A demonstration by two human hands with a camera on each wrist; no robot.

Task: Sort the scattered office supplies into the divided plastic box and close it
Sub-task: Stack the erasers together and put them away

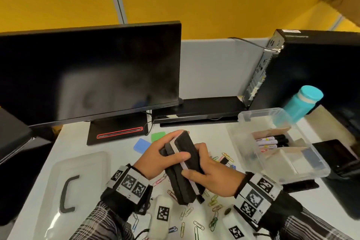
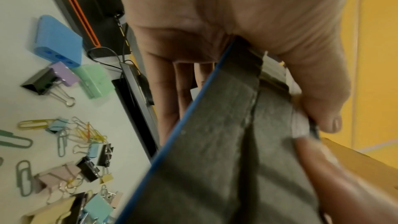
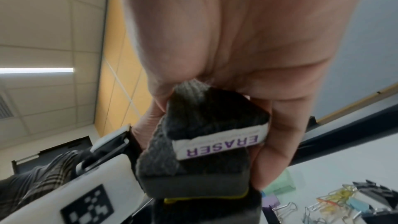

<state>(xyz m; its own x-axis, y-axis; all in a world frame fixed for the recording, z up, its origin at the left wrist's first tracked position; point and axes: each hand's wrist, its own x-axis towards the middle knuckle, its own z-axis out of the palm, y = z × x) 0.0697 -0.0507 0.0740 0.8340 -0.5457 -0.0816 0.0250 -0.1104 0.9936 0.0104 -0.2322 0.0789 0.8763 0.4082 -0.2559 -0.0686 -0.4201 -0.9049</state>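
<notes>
Both hands hold a stack of dark felt whiteboard erasers (image 1: 184, 163) above the middle of the desk. My left hand (image 1: 165, 157) grips the stack's far end, thumb across the top. My right hand (image 1: 202, 175) grips the near end from the right. In the right wrist view the erasers (image 3: 206, 139) show a white band printed ERASER. The left wrist view shows the grey felt (image 2: 226, 142) under my thumb. The clear divided box (image 1: 303, 169) stands open at the right with black markers (image 1: 272, 141) inside. Its lid (image 1: 64, 187) lies flat at the left.
Coloured paper clips (image 1: 214, 218) and binder clips (image 2: 43, 79) lie scattered under my hands. A blue block (image 1: 141, 145) and a green one (image 1: 158, 136) sit behind them. A monitor (image 1: 87, 72), computer tower (image 1: 311, 68) and teal bottle (image 1: 302, 103) stand at the back.
</notes>
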